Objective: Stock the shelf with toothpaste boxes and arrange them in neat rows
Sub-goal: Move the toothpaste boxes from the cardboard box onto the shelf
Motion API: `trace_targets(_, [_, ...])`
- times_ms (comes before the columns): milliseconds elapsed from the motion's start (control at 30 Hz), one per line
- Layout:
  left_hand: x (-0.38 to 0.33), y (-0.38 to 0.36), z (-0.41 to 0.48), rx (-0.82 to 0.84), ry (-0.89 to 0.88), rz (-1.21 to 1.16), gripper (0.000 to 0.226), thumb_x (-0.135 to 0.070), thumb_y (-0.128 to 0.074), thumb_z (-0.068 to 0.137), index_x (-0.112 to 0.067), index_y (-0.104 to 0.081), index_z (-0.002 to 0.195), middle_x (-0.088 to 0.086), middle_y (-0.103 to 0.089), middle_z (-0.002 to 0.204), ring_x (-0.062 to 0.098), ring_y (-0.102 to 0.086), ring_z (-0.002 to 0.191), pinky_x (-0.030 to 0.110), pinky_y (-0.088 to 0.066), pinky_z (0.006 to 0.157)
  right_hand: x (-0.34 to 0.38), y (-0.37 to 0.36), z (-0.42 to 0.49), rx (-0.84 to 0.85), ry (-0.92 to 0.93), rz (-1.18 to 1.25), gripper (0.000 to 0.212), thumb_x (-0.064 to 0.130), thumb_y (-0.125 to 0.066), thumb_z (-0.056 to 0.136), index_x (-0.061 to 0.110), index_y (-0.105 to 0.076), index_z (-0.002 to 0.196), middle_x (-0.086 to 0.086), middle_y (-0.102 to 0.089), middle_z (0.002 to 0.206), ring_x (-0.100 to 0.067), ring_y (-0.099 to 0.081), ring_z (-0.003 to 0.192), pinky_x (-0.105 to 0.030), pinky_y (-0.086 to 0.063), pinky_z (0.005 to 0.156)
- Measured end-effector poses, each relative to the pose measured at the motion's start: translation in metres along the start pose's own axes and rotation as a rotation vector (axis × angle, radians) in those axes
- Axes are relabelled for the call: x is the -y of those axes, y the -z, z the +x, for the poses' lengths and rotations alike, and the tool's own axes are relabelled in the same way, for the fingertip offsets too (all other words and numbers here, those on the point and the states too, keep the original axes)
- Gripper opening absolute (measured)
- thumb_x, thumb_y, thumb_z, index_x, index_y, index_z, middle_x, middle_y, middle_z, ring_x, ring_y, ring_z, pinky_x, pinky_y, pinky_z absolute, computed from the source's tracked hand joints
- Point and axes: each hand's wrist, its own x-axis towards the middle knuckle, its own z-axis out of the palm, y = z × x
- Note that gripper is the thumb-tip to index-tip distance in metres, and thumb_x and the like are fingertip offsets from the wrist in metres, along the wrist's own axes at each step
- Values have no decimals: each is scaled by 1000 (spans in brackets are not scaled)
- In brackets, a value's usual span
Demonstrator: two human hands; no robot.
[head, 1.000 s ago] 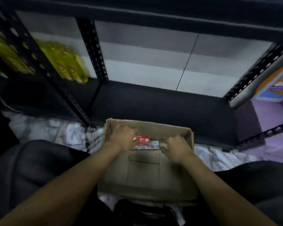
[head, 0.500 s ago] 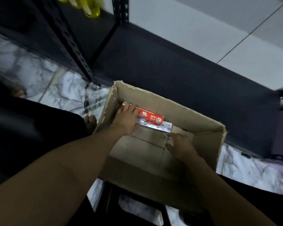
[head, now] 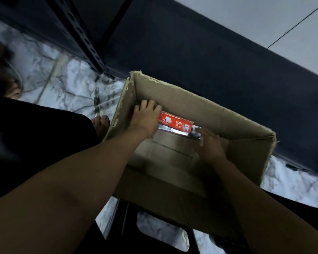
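A red and silver toothpaste box (head: 176, 124) lies along the far wall inside an open brown cardboard carton (head: 200, 107). My left hand (head: 145, 119) covers the box's left end, fingers curled over it. At the box's right end my right hand (head: 208, 143) grips it, fingers hidden behind the box edge. The dark shelf board (head: 200, 57) stretches just beyond the carton and holds nothing in view.
A perforated black shelf post (head: 84, 39) stands left of the carton on a white marbled floor (head: 68, 85). My bare toes (head: 101, 123) show beside the carton's left wall. A dark stool frame (head: 128, 222) sits under the carton's near side. Pale wall tiles (head: 264, 19) lie behind the shelf.
The view has tilted further down and closer to the carton. My right hand moved up from the carton floor to the box's right end; my left hand stayed on the left end.
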Motion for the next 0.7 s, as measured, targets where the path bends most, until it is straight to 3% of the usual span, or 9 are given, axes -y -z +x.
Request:
trace_targets(133, [5,3,1,-33,-58,53,36,-26,-59,88,-20,-50,122,6,-57,128,30,-42,123,46,-25,108,-15,-14,8,30,28,-45,62,24,-64,90,26,-39,147,-2,-41,152,-30,-37,139,-48,-34,113])
trace_targets(267, [10,3,-2,-51,-41,75,38,-30,-62,87,-20,-51,121,5,-56,124,28,-44,119,45,-27,101,-24,-22,11,37,25,-92,65,22,-61,91,25,-33,149,-5,-30,157,-33,-28,143,-44,-25,115])
trace_targets(433, [21,-4,-15,150,-83,-78,63,-47,-77,72,-21,-56,126,6,-52,125,29,-46,119,38,-33,97,-29,-24,18,65,-36,-104,67,31,-64,89,25,-34,148,-11,-39,148,-33,-29,138,-41,-23,112])
trace_targets(600, [24,-30,-44,155,-10,-342,59,-41,-83,67,-18,-55,114,7,-54,117,28,-49,109,36,-39,90,-26,-35,2,101,-61,-119,62,51,-68,83,20,-52,133,-13,-57,130,-30,-44,126,-36,-28,102])
trace_targets(700, [27,-41,-56,230,42,-396,55,-37,-81,75,-22,-47,116,7,-57,123,26,-55,109,39,-47,91,-13,-46,-10,59,-102,3,62,41,-78,76,13,-54,126,-10,-55,128,-29,-48,118,-37,-38,98])
